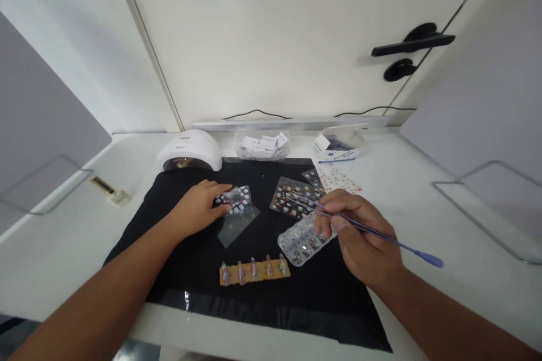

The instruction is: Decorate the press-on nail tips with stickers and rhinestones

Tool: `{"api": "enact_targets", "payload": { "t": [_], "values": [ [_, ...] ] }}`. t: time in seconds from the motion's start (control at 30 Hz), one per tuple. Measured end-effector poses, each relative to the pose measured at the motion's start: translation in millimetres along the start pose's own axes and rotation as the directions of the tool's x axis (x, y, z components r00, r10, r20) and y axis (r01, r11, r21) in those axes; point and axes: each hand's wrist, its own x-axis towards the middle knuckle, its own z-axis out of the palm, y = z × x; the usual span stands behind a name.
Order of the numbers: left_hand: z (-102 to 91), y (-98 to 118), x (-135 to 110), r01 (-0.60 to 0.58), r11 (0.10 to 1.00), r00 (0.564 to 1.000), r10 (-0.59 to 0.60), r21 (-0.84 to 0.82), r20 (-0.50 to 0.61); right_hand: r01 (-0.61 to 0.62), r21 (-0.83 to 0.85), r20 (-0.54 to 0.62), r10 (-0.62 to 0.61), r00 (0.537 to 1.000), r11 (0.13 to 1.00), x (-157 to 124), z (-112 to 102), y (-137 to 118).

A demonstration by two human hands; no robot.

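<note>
My left hand [205,206] rests on a nail sticker sheet [241,197] with white dots, its thumb and index finger spread apart on the left part. A second, clear sheet [239,225] lies partly beneath it. Purple tweezers [359,225] are held in my right hand [364,231], tips pointing left over a dark sticker sheet [292,194]. I see nothing clear between the tips. Below my right hand, partly covered by it, is a compartment case [302,240] of small shiny gems. Several decorated nail tips [253,268] stand in a row on a tan strip [263,272].
A white nail lamp [190,146] stands at the back left. Nearby are a clear bin [262,146] of white packets and an open box [339,144]. A polish bottle [116,194] lies at left. The black mat [271,316] covers the table's middle; metal loops flank it.
</note>
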Motion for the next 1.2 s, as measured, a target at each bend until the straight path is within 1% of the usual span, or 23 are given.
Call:
{"api": "enact_targets", "payload": {
  "t": [0.17, 0.27, 0.37, 0.47, 0.57, 0.63, 0.7, 0.73, 0.8, 0.87, 0.9, 0.97, 1.0, 1.03, 1.07, 1.1, 1.2],
  "values": [
    [4.4, 0.1, 0.9, -0.037, 0.999, 0.999, 0.037, -0.015, -0.028, -0.023, 0.000, 0.013, 0.023, 1.000, 1.000, 1.3, 1.8, 2.6],
    [8.7, 1.2, 1.6, -0.042, 0.998, 0.997, 0.040, -0.043, -0.061, -0.027, 0.004, 0.015, 0.026, 1.000, 1.000, 1.8, 2.1, 1.8],
    [10.7, 3.0, 2.1, -0.033, 0.994, 0.997, 0.026, -0.107, -0.068, -0.031, 0.009, 0.017, 0.031, 0.999, 0.999, 0.7, 0.8, 2.8],
    [8.5, 3.4, 2.2, -0.011, 0.977, 0.999, 0.001, -0.215, -0.049, -0.035, 0.020, 0.018, 0.035, 0.999, 0.999, -0.3, -0.2, 5.3],
    [1.7, 3.2, -0.4, 0.031, 0.931, 0.998, -0.046, -0.364, -0.032, -0.021, 0.050, 0.017, 0.020, 1.000, 0.999, 0.4, 0.8, 4.4],
    [-6.3, 6.3, -5.1, 0.064, 0.876, 0.996, -0.088, -0.478, -0.029, 0.002, 0.076, 0.015, -0.003, 1.000, 0.997, 1.4, 2.4, -1.0],
    [-16.9, 15.4, -12.0, 0.075, 0.806, 0.990, -0.128, -0.587, -0.050, 0.029, 0.098, 0.022, -0.031, 0.999, 0.995, 1.9, 4.1, -11.6],
    [-22.7, 22.5, -16.0, 0.065, 0.770, 0.986, -0.146, -0.634, -0.077, 0.045, 0.107, 0.031, -0.049, 0.998, 0.993, 1.8, 5.0, -18.8],
    [-33.1, 41.2, -23.9, 0.012, 0.699, 0.972, -0.177, -0.715, -0.157, 0.076, 0.114, 0.069, -0.084, 0.994, 0.991, 1.0, 7.1, -35.6],
    [-38.5, 62.3, -30.1, -0.074, 0.636, 0.944, -0.204, -0.768, -0.260, 0.116, 0.116, 0.121, -0.130, 0.984, 0.986, 0.0, 10.5, -52.3],
    [-38.5, 72.2, -32.2, -0.122, 0.611, 0.927, -0.211, -0.782, -0.309, 0.119, 0.122, 0.176, -0.139, 0.975, 0.985, -0.3, 12.9, -59.2],
    [-33.1, 87.8, -34.2, -0.216, 0.575, 0.890, -0.216, -0.789, -0.401, 0.167, 0.121, 0.300, -0.196, 0.933, 0.979, -0.4, 19.0, -67.5],
    [-28.3, 93.1, -34.5, -0.259, 0.565, 0.869, -0.218, -0.784, -0.444, 0.190, 0.116, 0.346, -0.219, 0.912, 0.975, -0.3, 22.3, -68.6],
    [-22.9, 96.7, -34.6, -0.291, 0.558, 0.850, -0.221, -0.777, -0.477, 0.204, 0.110, 0.367, -0.230, 0.901, 0.973, -0.3, 25.4, -67.8],
    [-17.4, 98.9, -34.8, -0.316, 0.553, 0.835, -0.223, -0.771, -0.502, 0.211, 0.104, 0.369, -0.235, 0.899, 0.972, -0.7, 28.1, -65.3],
    [-12.4, 100.0, -35.1, -0.335, 0.549, 0.824, -0.223, -0.766, -0.521, 0.206, 0.096, 0.354, -0.227, 0.907, 0.974, -1.6, 30.1, -61.7],
    [-2.2, 100.3, -37.8, -0.397, 0.531, 0.808, -0.185, -0.749, -0.560, 0.201, 0.053, 0.307, -0.208, 0.929, 0.978, -7.6, 31.8, -49.2]
  ]
}}
